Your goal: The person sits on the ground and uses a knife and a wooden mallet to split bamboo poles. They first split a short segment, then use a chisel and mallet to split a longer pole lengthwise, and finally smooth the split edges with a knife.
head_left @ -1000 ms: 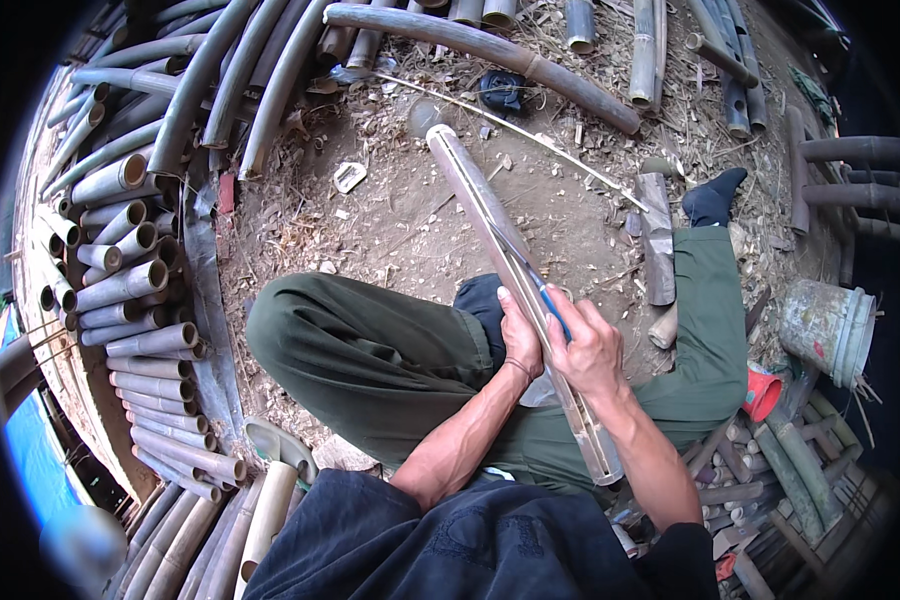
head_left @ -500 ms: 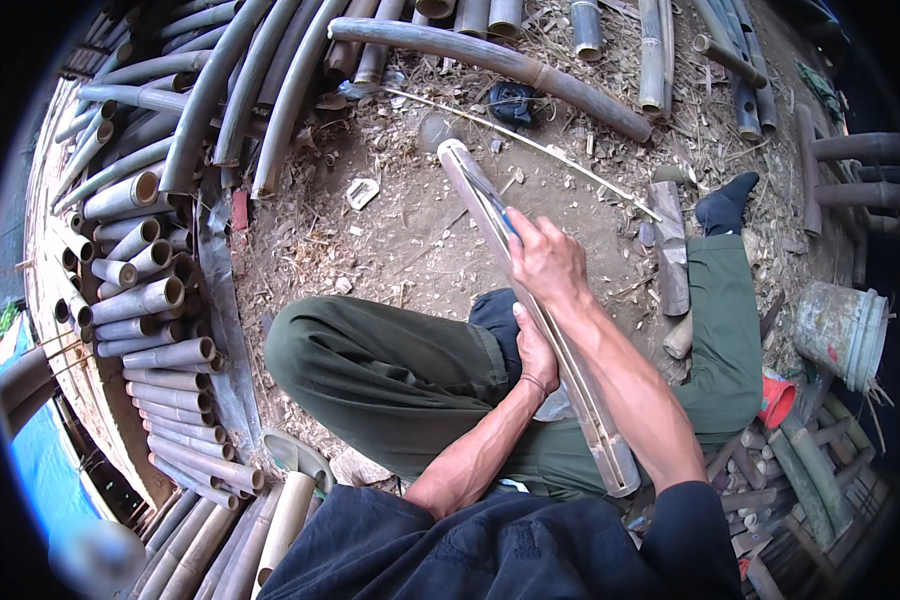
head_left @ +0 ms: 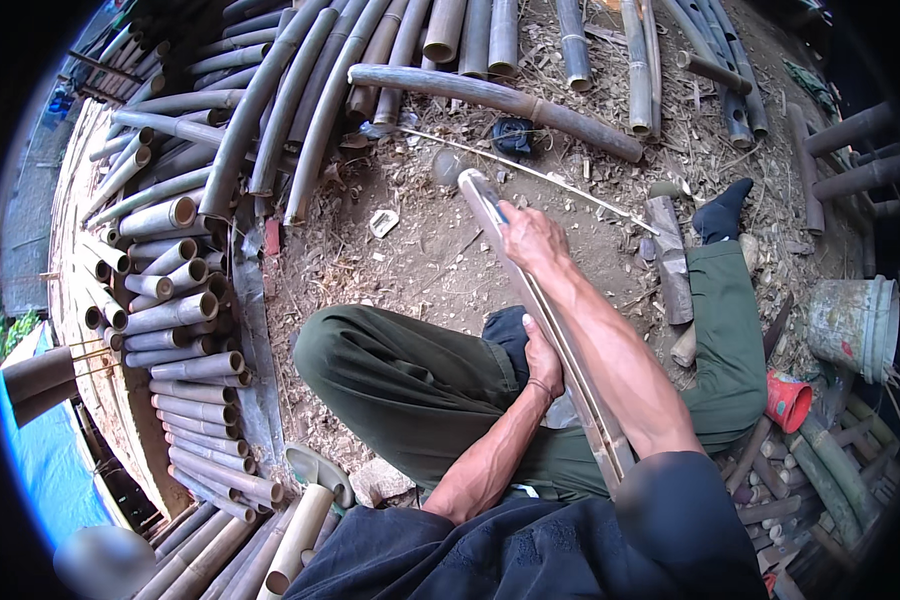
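A long bamboo pole (head_left: pixel 558 330) with a narrow slit running down its length lies slantwise across my lap, its far end pointing up and to the left. My left hand (head_left: pixel 542 358) is wrapped round its side near the middle. Closer to the far end, my right hand (head_left: pixel 533 240) grips a knife (head_left: pixel 507 211) with a blue handle. The blade lies along the slit, mostly hidden by the hand and the pole. The pole's near end is tucked by my right sleeve.
Stacked bamboo tubes (head_left: pixel 175 310) line the left side. A long bamboo piece (head_left: pixel 500 98) lies across the ground ahead, with a thin strip (head_left: pixel 530 165) nearer. A short log (head_left: pixel 670 260) rests by my outstretched leg. A bucket (head_left: pixel 850 325) and a red container (head_left: pixel 788 402) are on the right.
My right hand has slid forward along the pole, nearer its far end, with the knife. My left hand keeps its hold. The whole view has shifted slightly.
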Demonstrator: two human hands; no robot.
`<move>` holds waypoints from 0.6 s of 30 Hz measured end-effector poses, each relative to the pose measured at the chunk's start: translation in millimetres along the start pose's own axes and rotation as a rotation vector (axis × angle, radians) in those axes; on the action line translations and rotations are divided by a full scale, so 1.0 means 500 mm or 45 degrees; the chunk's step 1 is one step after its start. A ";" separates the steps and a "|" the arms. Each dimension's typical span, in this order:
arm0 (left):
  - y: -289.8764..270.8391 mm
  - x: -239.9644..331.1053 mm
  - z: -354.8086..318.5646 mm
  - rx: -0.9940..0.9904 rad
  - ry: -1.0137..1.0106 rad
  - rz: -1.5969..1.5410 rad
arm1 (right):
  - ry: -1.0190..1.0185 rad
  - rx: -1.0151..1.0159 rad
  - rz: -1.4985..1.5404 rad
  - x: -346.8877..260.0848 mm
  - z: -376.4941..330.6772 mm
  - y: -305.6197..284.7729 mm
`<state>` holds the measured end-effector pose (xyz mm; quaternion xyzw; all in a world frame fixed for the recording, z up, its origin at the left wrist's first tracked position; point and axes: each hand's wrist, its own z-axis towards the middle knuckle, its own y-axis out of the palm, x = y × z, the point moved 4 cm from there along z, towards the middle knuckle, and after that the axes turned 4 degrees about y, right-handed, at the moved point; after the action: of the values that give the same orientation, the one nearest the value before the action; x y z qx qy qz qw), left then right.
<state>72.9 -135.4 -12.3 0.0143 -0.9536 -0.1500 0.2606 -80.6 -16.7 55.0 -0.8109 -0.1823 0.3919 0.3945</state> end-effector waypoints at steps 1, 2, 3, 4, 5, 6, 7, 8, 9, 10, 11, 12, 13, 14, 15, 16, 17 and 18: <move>-0.004 -0.016 0.006 -0.001 -0.026 0.019 | 0.051 -0.007 0.001 0.009 -0.022 0.000; -0.014 -0.022 0.022 0.015 -0.058 0.025 | 0.000 -0.007 -0.045 0.017 -0.047 0.001; -0.007 -0.007 0.023 0.019 -0.096 0.031 | -0.042 0.001 -0.098 0.035 -0.077 -0.002; -0.009 0.000 0.015 -0.010 -0.077 -0.018 | -0.088 0.008 -0.153 0.049 -0.112 -0.004; -0.023 -0.018 0.037 -0.094 -0.012 -0.133 | -0.127 0.050 -0.168 0.049 -0.161 -0.006; -0.017 -0.020 0.039 -0.087 0.033 -0.162 | -0.130 0.093 -0.160 0.063 -0.200 -0.004; -0.016 -0.023 0.042 -0.069 0.081 -0.188 | -0.118 0.117 -0.157 0.064 -0.227 -0.007; -0.014 -0.028 0.045 -0.083 0.083 -0.190 | -0.109 0.141 -0.152 0.061 -0.250 -0.017; -0.014 -0.037 0.049 -0.098 0.079 -0.188 | -0.093 0.164 -0.148 0.057 -0.271 -0.030; -0.018 -0.037 0.048 -0.104 0.080 -0.187 | -0.080 0.161 -0.163 0.051 -0.288 -0.041; -0.029 -0.039 0.046 -0.083 0.042 -0.160 | -0.070 0.156 -0.177 0.045 -0.302 -0.053; -0.022 -0.027 0.033 -0.080 0.002 -0.138 | -0.055 0.165 -0.206 0.046 -0.310 -0.066; -0.016 -0.022 0.025 -0.076 -0.038 -0.117 | -0.074 0.181 -0.229 0.052 -0.315 -0.067; -0.010 -0.024 0.025 -0.097 -0.025 -0.157 | -0.094 0.197 -0.251 0.059 -0.318 -0.067; -0.012 -0.025 0.027 -0.084 -0.025 -0.155 | -0.119 0.210 -0.262 0.058 -0.319 -0.063; -0.014 -0.027 0.031 -0.070 -0.026 -0.152 | -0.127 0.232 -0.260 0.056 -0.318 -0.062; -0.017 -0.028 0.035 -0.056 -0.027 -0.149 | -0.134 0.253 -0.257 0.054 -0.318 -0.060; -0.016 -0.021 0.029 -0.025 -0.031 -0.119 | -0.136 0.273 -0.255 0.055 -0.318 -0.057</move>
<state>74.2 -137.8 -31.6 0.0547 -0.9535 -0.1715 0.2418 61.1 -61.2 124.6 -0.7198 -0.2404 0.4104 0.5056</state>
